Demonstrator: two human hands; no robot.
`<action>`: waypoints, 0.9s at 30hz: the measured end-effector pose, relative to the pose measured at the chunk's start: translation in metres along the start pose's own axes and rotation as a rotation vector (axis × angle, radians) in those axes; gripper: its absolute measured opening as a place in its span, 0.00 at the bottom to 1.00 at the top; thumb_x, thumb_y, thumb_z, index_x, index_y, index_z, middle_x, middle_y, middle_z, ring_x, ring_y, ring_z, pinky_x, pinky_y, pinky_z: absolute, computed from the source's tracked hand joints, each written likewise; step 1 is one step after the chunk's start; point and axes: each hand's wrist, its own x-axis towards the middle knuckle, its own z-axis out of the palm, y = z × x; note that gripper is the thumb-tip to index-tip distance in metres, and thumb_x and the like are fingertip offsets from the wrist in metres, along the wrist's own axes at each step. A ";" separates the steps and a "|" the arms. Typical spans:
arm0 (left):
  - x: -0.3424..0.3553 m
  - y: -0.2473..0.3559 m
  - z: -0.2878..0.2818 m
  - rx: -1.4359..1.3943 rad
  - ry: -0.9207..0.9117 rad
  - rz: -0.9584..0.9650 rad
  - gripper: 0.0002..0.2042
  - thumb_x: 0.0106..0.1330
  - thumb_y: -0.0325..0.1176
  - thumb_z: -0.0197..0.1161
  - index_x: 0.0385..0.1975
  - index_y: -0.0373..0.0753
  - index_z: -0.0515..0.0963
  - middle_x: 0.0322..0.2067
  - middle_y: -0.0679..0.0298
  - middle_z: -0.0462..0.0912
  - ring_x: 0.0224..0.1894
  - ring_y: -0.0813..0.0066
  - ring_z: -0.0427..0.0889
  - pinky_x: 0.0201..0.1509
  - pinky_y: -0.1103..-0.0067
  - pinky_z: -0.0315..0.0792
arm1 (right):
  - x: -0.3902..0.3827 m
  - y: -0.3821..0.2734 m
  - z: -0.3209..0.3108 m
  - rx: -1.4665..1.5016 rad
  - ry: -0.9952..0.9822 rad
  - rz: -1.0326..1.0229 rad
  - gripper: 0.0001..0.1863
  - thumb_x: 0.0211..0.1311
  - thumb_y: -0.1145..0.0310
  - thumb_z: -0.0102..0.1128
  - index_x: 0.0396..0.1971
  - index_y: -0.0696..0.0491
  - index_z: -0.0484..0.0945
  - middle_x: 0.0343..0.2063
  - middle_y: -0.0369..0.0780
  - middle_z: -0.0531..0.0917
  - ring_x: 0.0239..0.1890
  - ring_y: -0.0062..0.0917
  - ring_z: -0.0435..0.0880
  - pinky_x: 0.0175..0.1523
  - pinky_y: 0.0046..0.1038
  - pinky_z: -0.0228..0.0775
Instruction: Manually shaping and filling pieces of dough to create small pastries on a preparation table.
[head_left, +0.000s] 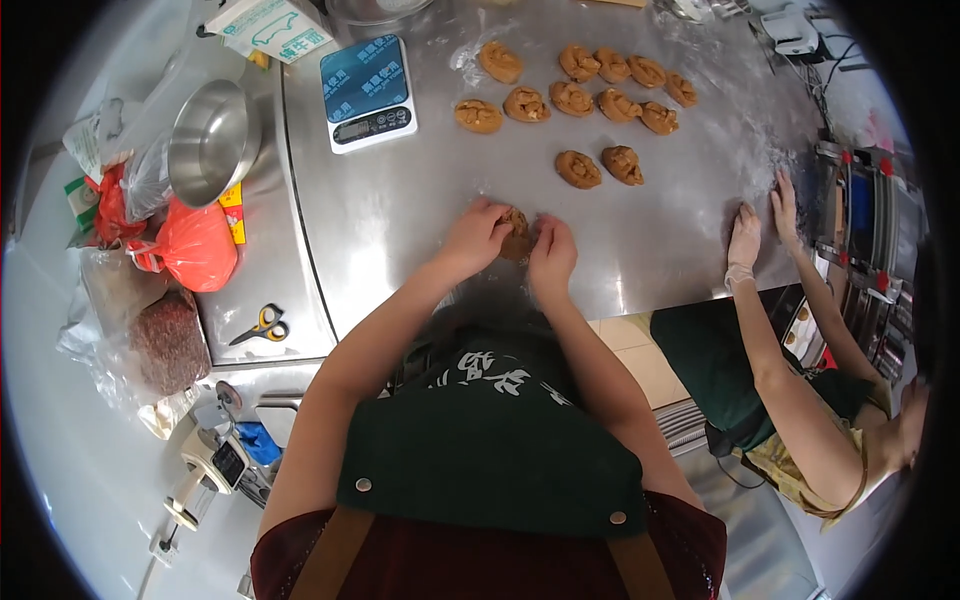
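Observation:
Near the front edge of the steel table, a piece of brown dough (514, 240) sits between my two hands. The fingers of my left hand (474, 238) curl over its left side. On its right side, my right hand (552, 260) pinches the edge with bent fingers. Farther back lie several brown dough pieces in loose rows, lumpy and folded on top, among them one round piece (500, 62) at the back left. Two more, a left one (578, 169) and a right one (623, 165), lie closest to my hands. My fingers partly hide the held piece.
A digital scale (368, 95) stands at the back left, beside a metal bowl (213, 143). Scissors (262, 325), a red plastic bag (198, 245) and a bagged dark red block (172, 340) lie left. At right, a co-worker's hands (745, 240) rest on the floured steel table (400, 215).

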 end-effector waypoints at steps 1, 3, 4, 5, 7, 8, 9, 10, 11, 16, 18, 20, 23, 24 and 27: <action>-0.002 -0.003 0.002 -0.035 0.026 0.015 0.12 0.61 0.28 0.56 0.43 0.34 0.75 0.40 0.51 0.74 0.42 0.50 0.75 0.48 0.68 0.70 | -0.005 0.000 -0.002 0.041 -0.072 -0.034 0.09 0.64 0.73 0.46 0.39 0.59 0.74 0.34 0.47 0.79 0.38 0.39 0.79 0.44 0.33 0.70; -0.007 -0.003 0.003 -0.068 0.053 0.031 0.12 0.61 0.27 0.56 0.44 0.34 0.74 0.40 0.51 0.74 0.41 0.51 0.76 0.48 0.68 0.70 | -0.005 -0.007 -0.002 0.084 -0.144 -0.069 0.10 0.64 0.73 0.46 0.39 0.60 0.75 0.34 0.47 0.80 0.39 0.39 0.79 0.44 0.33 0.70; -0.012 0.002 0.003 -0.132 0.151 -0.008 0.12 0.60 0.25 0.56 0.44 0.34 0.74 0.40 0.53 0.74 0.41 0.56 0.76 0.45 0.70 0.71 | -0.002 -0.021 -0.006 0.161 -0.157 -0.003 0.10 0.64 0.73 0.46 0.39 0.60 0.75 0.35 0.47 0.80 0.39 0.40 0.80 0.44 0.33 0.71; -0.017 0.007 0.002 -0.196 0.250 -0.049 0.12 0.60 0.24 0.56 0.44 0.34 0.74 0.40 0.55 0.73 0.40 0.60 0.76 0.41 0.73 0.72 | 0.001 -0.028 -0.007 0.238 -0.171 0.061 0.10 0.63 0.73 0.46 0.40 0.60 0.75 0.36 0.47 0.80 0.39 0.41 0.80 0.44 0.34 0.71; -0.023 0.017 0.001 -0.201 0.307 -0.037 0.14 0.60 0.23 0.56 0.46 0.34 0.73 0.41 0.54 0.73 0.41 0.61 0.76 0.41 0.73 0.72 | 0.010 -0.030 -0.003 0.179 -0.131 -0.015 0.10 0.63 0.73 0.47 0.39 0.60 0.75 0.36 0.47 0.80 0.39 0.42 0.79 0.45 0.35 0.70; -0.026 0.021 0.001 -0.208 0.366 -0.027 0.15 0.60 0.23 0.55 0.48 0.33 0.72 0.42 0.54 0.72 0.42 0.61 0.76 0.41 0.73 0.73 | 0.015 -0.031 0.001 0.117 -0.093 -0.092 0.10 0.63 0.73 0.47 0.39 0.59 0.76 0.35 0.47 0.80 0.40 0.43 0.78 0.45 0.36 0.70; -0.029 0.020 0.005 -0.208 0.370 -0.022 0.15 0.60 0.23 0.55 0.48 0.33 0.72 0.42 0.54 0.72 0.42 0.61 0.76 0.41 0.73 0.73 | 0.022 -0.033 0.008 0.119 -0.092 -0.099 0.10 0.63 0.73 0.47 0.39 0.59 0.76 0.35 0.47 0.80 0.40 0.43 0.78 0.45 0.36 0.70; -0.033 0.015 0.013 -0.151 0.419 -0.004 0.17 0.60 0.22 0.55 0.50 0.32 0.70 0.43 0.52 0.71 0.43 0.60 0.76 0.42 0.74 0.73 | 0.025 -0.035 0.018 -0.010 -0.077 -0.133 0.10 0.62 0.72 0.47 0.39 0.58 0.75 0.36 0.45 0.80 0.40 0.43 0.77 0.46 0.37 0.68; -0.037 0.010 0.020 -0.095 0.468 0.013 0.18 0.61 0.22 0.54 0.52 0.32 0.69 0.45 0.51 0.70 0.44 0.59 0.76 0.43 0.74 0.73 | 0.029 -0.038 0.026 -0.140 -0.063 -0.165 0.10 0.62 0.71 0.48 0.40 0.57 0.75 0.36 0.44 0.80 0.41 0.42 0.76 0.48 0.39 0.66; -0.064 0.011 0.035 -0.122 0.428 0.010 0.23 0.60 0.19 0.50 0.58 0.32 0.64 0.48 0.50 0.68 0.47 0.58 0.74 0.48 0.74 0.71 | 0.023 -0.046 0.046 -0.196 -0.028 -0.231 0.11 0.59 0.71 0.50 0.41 0.53 0.74 0.37 0.40 0.79 0.43 0.37 0.74 0.49 0.40 0.61; -0.067 0.013 0.033 -0.117 0.427 -0.001 0.24 0.60 0.18 0.49 0.59 0.33 0.62 0.49 0.50 0.68 0.48 0.58 0.74 0.50 0.73 0.70 | 0.020 -0.034 0.046 -0.228 0.016 -0.283 0.11 0.58 0.71 0.50 0.42 0.52 0.74 0.37 0.40 0.78 0.43 0.36 0.74 0.49 0.40 0.59; -0.069 0.010 0.031 -0.453 0.338 -0.141 0.25 0.60 0.17 0.47 0.60 0.34 0.60 0.49 0.51 0.68 0.48 0.58 0.74 0.53 0.73 0.68 | 0.024 -0.012 0.040 -0.304 0.078 -0.278 0.11 0.57 0.72 0.50 0.41 0.51 0.74 0.35 0.39 0.77 0.42 0.36 0.73 0.46 0.39 0.58; -0.061 0.003 0.025 -0.288 0.411 -0.091 0.23 0.60 0.17 0.46 0.58 0.34 0.64 0.47 0.51 0.70 0.46 0.59 0.74 0.54 0.74 0.68 | 0.034 -0.004 0.038 -0.303 0.119 -0.444 0.11 0.57 0.73 0.49 0.40 0.51 0.74 0.34 0.39 0.77 0.41 0.36 0.73 0.45 0.38 0.58; -0.057 -0.001 0.022 -0.289 0.409 -0.093 0.23 0.60 0.17 0.46 0.58 0.34 0.64 0.47 0.51 0.70 0.46 0.59 0.74 0.54 0.74 0.68 | 0.035 -0.004 0.038 -0.305 0.118 -0.443 0.11 0.57 0.73 0.49 0.40 0.51 0.74 0.34 0.39 0.77 0.41 0.36 0.73 0.45 0.38 0.58; -0.048 -0.009 0.018 -0.145 0.313 -0.018 0.21 0.59 0.16 0.46 0.54 0.33 0.67 0.46 0.52 0.71 0.46 0.60 0.74 0.54 0.74 0.68 | 0.036 -0.006 0.038 -0.362 0.063 -0.409 0.11 0.58 0.72 0.49 0.40 0.51 0.74 0.33 0.40 0.77 0.41 0.36 0.73 0.45 0.38 0.59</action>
